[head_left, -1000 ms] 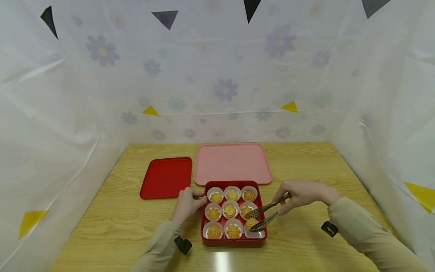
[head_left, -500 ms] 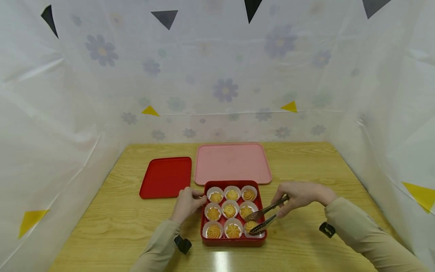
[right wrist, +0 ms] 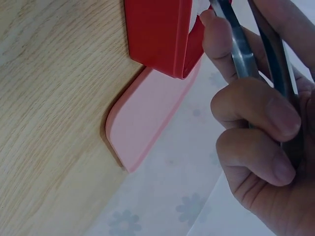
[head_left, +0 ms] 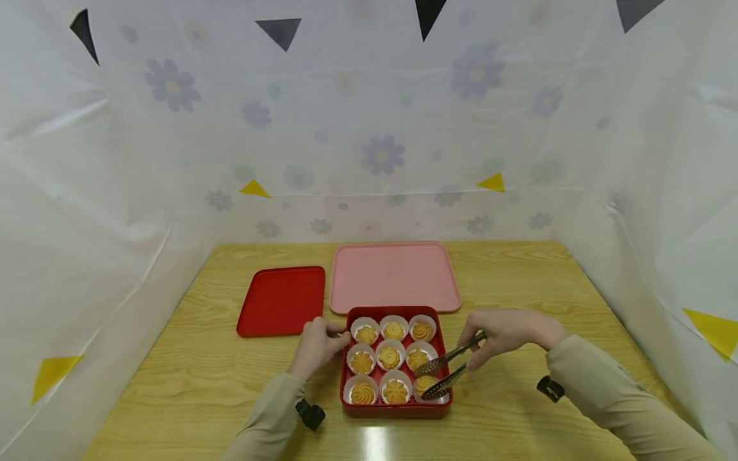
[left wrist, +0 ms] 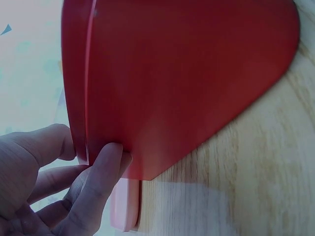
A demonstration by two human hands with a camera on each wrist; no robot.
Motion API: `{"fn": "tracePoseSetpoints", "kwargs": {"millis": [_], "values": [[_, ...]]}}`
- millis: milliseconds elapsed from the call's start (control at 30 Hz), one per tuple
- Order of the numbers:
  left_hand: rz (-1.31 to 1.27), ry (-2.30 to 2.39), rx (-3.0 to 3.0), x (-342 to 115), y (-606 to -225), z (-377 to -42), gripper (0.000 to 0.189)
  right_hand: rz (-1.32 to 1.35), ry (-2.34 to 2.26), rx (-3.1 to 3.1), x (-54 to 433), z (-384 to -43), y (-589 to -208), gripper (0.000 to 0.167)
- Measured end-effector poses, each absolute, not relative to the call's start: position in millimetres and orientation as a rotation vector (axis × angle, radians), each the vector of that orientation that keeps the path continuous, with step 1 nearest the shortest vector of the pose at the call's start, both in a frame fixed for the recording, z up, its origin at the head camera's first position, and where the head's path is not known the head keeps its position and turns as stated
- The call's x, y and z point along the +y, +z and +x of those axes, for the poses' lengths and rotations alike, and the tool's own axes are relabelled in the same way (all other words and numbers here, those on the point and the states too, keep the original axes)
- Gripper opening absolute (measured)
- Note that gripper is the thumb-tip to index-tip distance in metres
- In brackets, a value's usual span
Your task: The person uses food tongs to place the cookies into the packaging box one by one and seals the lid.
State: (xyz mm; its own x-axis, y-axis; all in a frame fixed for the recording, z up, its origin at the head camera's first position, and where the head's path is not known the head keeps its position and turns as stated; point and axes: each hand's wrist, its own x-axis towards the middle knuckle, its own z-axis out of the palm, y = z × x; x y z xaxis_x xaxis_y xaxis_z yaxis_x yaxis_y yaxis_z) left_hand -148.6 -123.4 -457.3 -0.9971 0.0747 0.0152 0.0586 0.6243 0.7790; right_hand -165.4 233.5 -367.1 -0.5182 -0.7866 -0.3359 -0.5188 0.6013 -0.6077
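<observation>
A red box (head_left: 398, 412) holds piped cookies in white paper cups, set in rows. My left hand (head_left: 317, 349) pinches the box's left wall near the far corner; in the left wrist view the thumb and fingers lie on either side of that red wall (left wrist: 162, 73). My right hand (head_left: 507, 331) grips metal tongs (head_left: 461, 350) with perforated tips, reaching in over the box's right wall. The tips stand apart, around a cookie (head_left: 425, 383) in the near right cup. Close by, the right wrist view has fingers curled around the tong arms (right wrist: 241, 54).
A pink tray (head_left: 395, 275) lies just behind the box. Left of it is a flat red lid-like tray (head_left: 282, 301). Everything stands on a wooden table (head_left: 519, 282), with patterned white sheeting (head_left: 323, 128) behind and at both sides.
The cookie between the tong tips has come down into the near right cup. The tongs' tips have spread, and my right hand has shifted slightly left. My left hand stays at the box.
</observation>
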Motion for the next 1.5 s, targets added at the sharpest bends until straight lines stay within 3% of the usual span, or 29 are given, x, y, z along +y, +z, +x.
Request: {"fn": "tracePoseSetpoints", "kwargs": {"millis": [667, 967, 1233, 1500], "values": [[0.120, 1.346, 2.812, -123.7, -457.3, -148.7, 0.020, -1.026, -0.579, 2.295, 234.7, -165.9, -368.6, 0.020], [0.121, 1.358, 2.791, -123.5, -458.7, -147.9, 0.020, -1.007, -0.970, 2.270, 253.9, -170.7, -409.5, 0.020], [0.130, 1.355, 2.812, -123.7, -459.5, -148.1, 0.019, -0.609, -1.371, 2.319, 262.8, -163.0, -450.6, 0.044], [0.142, 1.354, 2.816, -123.7, -458.9, -147.5, 0.019, -0.292, -1.607, 2.393, 259.7, -155.9, -472.2, 0.047]]}}
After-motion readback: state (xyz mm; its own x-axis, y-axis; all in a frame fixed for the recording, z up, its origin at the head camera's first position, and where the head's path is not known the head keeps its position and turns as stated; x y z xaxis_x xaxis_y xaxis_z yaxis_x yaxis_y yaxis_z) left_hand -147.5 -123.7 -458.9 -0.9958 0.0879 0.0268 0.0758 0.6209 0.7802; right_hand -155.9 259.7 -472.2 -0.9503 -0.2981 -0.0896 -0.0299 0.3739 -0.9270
